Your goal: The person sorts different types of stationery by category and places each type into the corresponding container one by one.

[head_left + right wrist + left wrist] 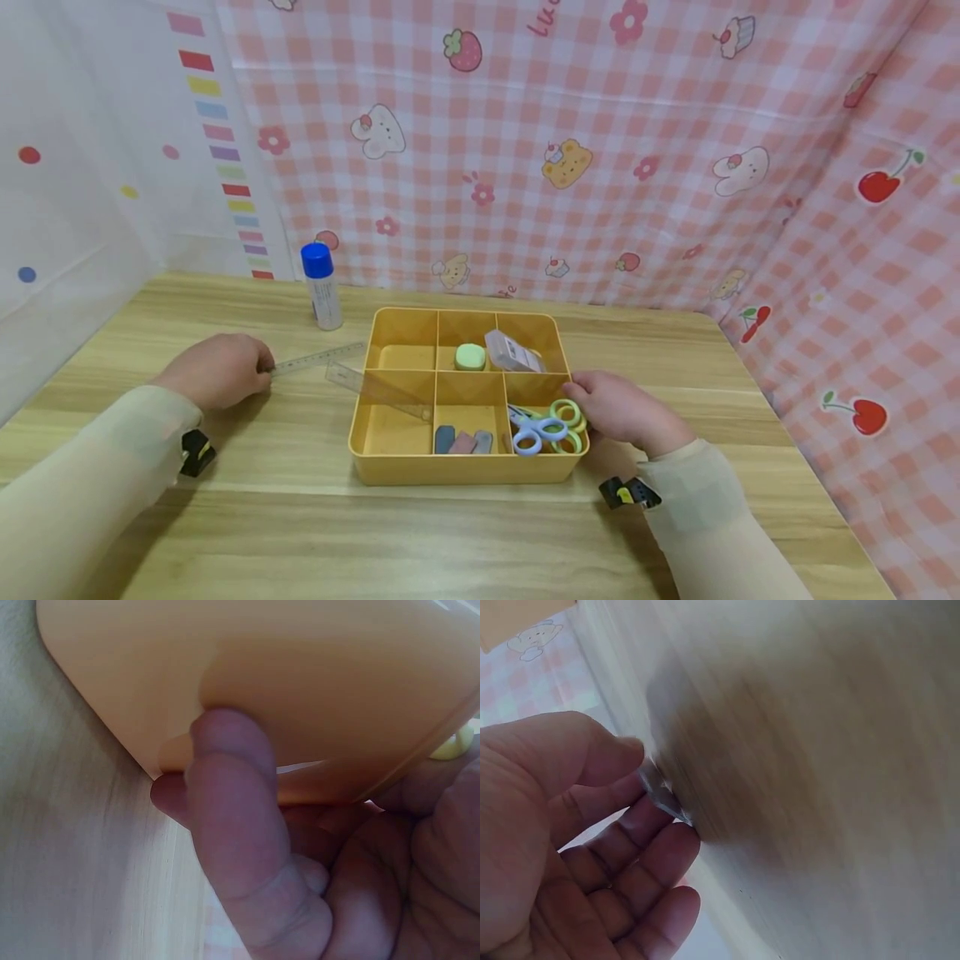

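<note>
My left hand [221, 371] pinches one end of a clear ruler [318, 359] on the table, left of a yellow divided organizer box [468, 471]. In the left wrist view, the ruler's end [662, 796] sits between thumb and fingertips. My right hand [630, 412] holds the box's right side, its thumb at the rim and fingers against the outer wall [127, 682]. A second clear ruler [382, 392] slants out of the front left compartment, over the rim. Blue scissors [538, 432] and green-yellow scissors [567, 414] lie in the front right compartment, beside the right thumb.
Behind the left hand stands a clear bottle with a blue cap [322, 287]. Other compartments hold a pale green round item [470, 357], a translucent small case [513, 352] and several small flat pieces [463, 442]. Patterned cloth [480, 125] walls the table's back and sides.
</note>
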The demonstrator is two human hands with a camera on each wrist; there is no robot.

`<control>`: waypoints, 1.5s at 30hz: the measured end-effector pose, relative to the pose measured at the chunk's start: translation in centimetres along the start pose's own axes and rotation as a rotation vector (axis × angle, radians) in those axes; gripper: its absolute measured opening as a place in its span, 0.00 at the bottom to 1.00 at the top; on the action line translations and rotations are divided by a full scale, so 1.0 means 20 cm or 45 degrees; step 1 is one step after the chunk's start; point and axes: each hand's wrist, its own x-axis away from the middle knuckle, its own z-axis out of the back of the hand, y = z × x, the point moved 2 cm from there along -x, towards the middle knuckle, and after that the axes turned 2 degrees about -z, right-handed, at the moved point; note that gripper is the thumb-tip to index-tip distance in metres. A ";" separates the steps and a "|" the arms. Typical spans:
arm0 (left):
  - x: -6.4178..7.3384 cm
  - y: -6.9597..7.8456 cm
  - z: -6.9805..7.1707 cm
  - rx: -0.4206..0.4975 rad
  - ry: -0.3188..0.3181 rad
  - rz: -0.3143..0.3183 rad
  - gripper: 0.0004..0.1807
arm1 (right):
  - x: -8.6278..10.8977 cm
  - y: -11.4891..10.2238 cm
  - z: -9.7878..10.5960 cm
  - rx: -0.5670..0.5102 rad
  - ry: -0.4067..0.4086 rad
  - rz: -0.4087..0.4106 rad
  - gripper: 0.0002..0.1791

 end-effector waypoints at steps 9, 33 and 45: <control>0.02 0.00 -0.01 -0.098 0.120 -0.048 0.12 | -0.01 0.01 -0.01 0.012 -0.002 0.008 0.24; 0.34 0.11 0.23 -0.049 0.865 -0.067 0.13 | -0.01 0.00 0.00 0.013 -0.003 0.002 0.24; 0.41 0.32 0.24 -0.235 1.145 -0.636 0.14 | 0.00 0.00 0.00 0.002 -0.008 0.019 0.24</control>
